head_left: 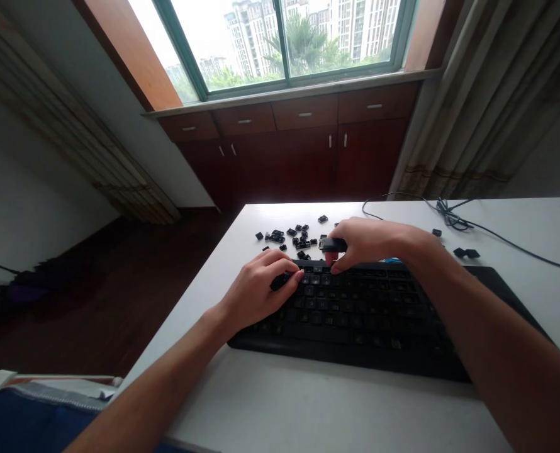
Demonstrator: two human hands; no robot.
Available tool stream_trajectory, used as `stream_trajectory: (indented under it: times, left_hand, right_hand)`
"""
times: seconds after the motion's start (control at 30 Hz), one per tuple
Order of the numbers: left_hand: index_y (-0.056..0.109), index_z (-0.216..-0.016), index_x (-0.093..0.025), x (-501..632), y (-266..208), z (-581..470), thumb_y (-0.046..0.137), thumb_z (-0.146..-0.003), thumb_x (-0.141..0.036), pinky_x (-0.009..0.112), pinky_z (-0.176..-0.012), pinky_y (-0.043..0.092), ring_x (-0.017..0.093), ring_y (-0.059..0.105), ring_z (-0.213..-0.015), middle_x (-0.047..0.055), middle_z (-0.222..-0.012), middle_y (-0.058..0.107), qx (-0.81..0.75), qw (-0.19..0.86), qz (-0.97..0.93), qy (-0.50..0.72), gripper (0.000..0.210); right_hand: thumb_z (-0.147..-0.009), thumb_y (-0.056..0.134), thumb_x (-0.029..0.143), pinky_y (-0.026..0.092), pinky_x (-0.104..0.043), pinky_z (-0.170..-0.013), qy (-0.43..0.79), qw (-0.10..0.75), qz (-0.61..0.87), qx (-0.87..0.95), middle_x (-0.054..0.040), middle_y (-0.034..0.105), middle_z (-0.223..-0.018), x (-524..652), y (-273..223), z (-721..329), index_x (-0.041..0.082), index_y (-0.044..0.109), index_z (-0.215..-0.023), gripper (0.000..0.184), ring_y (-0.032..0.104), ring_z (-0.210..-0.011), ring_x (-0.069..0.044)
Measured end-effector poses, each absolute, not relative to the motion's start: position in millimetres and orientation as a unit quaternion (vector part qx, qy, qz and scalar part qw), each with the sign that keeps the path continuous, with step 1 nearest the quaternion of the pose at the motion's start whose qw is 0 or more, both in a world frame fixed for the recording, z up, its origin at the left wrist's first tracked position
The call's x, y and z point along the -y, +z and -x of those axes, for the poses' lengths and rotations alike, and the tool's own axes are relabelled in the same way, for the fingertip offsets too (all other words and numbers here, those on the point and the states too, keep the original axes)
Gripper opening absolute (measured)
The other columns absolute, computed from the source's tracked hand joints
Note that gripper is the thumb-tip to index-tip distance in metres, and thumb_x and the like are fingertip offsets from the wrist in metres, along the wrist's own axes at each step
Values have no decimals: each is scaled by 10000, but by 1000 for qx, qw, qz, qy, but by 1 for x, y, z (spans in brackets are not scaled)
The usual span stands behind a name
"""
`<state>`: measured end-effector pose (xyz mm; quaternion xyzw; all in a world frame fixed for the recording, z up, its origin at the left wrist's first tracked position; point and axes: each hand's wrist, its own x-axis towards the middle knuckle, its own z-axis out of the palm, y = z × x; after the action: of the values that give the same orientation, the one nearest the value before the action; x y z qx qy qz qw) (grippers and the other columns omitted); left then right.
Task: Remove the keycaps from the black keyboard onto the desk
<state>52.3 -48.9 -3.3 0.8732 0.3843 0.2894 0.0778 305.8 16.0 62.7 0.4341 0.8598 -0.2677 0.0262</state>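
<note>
A black keyboard point(346, 314) lies at a slant on the white table, with some gaps showing among its keys. My left hand point(265, 283) rests on its upper left part, thumb and forefinger brought together over the top rows. Whatever may be between those fingertips is too small to make out. Just above the keyboard's back edge, my right hand point(362, 239) grips a short black tool point(335, 245) with a lighter, metallic-looking end pointing left. Several loose black keycaps point(302, 243) are scattered behind the keyboard, close to both hands.
More dark keycaps point(466, 253) lie to the right on the white table point(299, 399). A black cable point(450, 217) is bunched at the back right. Beyond the table are dark red cabinets point(289, 157) under a window. Something blue point(29, 418) sits at lower left.
</note>
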Motion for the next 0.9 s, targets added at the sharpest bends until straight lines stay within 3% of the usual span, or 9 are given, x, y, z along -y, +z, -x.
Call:
stream_trajectory:
  times: [0.47, 0.9]
  left_hand:
    - [684, -914, -182, 52, 0, -54, 546, -987, -298, 315, -779, 505, 175, 596, -849, 52, -925, 665, -374, 72, -878, 289, 194]
    - [692, -920, -169, 50, -3, -52, 517, -994, -298, 307, -761, 499, 168, 598, -832, 56, -940, 676, -342, 31, -893, 291, 230]
  right_hand:
    - [-734, 745, 493, 475, -289, -689, -265, 48, -439, -857, -3, 752, -854, -13, 63, -304, 262, 771, -964, 326, 667, -776, -212]
    - [-763, 727, 595, 462, -277, -695, -268, 65, -462, -843, 41, 751, -848, -14, 58, -300, 306, 757, -1013, 383, 656, -800, -199]
